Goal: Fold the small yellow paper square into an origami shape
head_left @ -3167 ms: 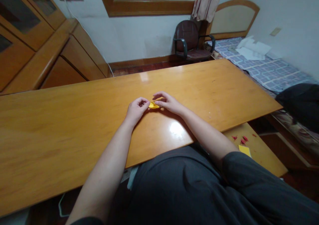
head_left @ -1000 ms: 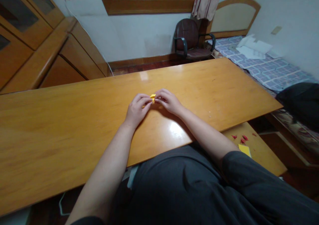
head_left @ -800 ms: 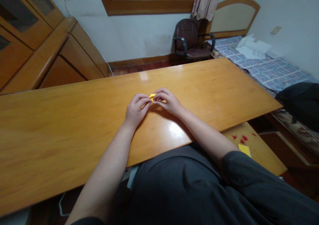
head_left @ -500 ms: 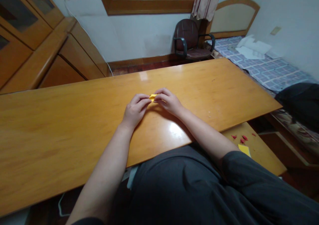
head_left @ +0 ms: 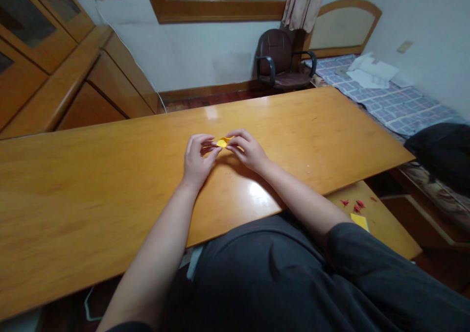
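A small piece of folded yellow paper (head_left: 222, 142) is held between my two hands, just above the wooden table (head_left: 110, 185). My left hand (head_left: 199, 156) has its thumb and fingers at the paper's left edge, the fingers curved with a gap behind the tips. My right hand (head_left: 246, 148) pinches the paper's right side and hides part of it. One flap of the paper stands up between the hands. The exact folds are too small to make out.
On a lower board (head_left: 382, 224) at the right lie several small red folded pieces (head_left: 358, 206) and a yellow paper sheet (head_left: 360, 221). Beyond the table stand a brown armchair (head_left: 277, 60) and a bed (head_left: 385, 99). Wooden cabinets (head_left: 84, 77) line the left.
My left fingers have lifted and spread a little, and the thumb has shifted. The paper's left part shows more, with its flap opened out. The right hand has hardly moved.
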A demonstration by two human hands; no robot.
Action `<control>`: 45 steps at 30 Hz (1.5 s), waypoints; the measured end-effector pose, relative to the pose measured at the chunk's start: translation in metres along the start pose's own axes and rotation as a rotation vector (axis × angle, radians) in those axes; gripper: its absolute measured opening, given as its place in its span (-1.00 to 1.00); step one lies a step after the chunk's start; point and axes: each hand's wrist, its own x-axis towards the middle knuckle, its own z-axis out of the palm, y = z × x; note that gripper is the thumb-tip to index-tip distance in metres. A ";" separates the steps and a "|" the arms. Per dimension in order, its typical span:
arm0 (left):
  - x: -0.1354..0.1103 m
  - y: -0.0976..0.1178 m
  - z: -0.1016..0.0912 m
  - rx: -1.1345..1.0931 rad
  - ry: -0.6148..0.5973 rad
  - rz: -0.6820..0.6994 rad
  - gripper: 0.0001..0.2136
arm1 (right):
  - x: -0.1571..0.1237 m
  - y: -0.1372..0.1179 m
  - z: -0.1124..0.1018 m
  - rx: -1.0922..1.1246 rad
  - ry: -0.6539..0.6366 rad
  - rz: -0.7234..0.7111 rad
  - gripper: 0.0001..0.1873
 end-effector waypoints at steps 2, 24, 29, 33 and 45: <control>0.000 -0.003 0.004 -0.120 0.008 -0.065 -0.64 | 0.000 -0.002 0.001 0.007 0.003 0.023 -0.81; 0.003 -0.005 0.008 -0.087 0.045 -0.204 -0.87 | -0.003 -0.006 0.009 -0.013 0.016 -0.024 -0.82; 0.003 0.004 0.006 0.152 -0.002 -0.101 -0.93 | -0.003 -0.007 0.009 -0.065 -0.025 0.078 -0.76; 0.002 0.009 0.006 0.270 -0.086 0.025 -0.96 | -0.002 -0.007 0.010 -0.079 -0.018 0.104 -0.86; 0.002 0.006 0.008 0.267 -0.009 -0.020 -0.94 | 0.000 -0.010 0.011 0.086 0.030 0.133 -0.84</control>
